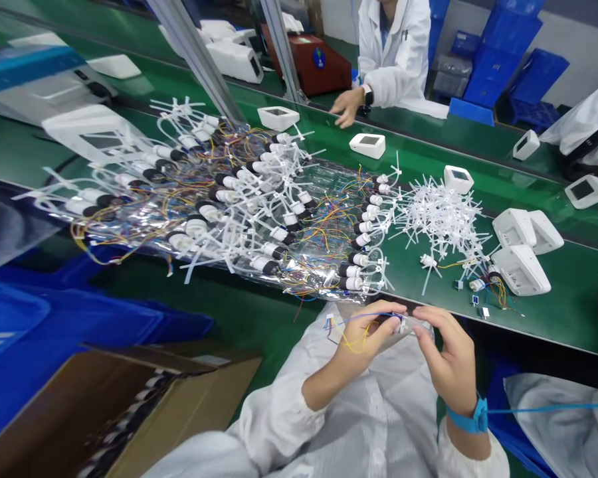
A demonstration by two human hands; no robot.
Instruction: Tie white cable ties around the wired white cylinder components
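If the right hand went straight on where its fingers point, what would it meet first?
The held part, close against the right hand, then likely the left hand; depth is unclear.

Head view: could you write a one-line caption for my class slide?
Left hand and right hand hold a small wired part at a green bench with piled white strips.

Bright, even light glints off clear plastic (309, 265); left edge blurs.
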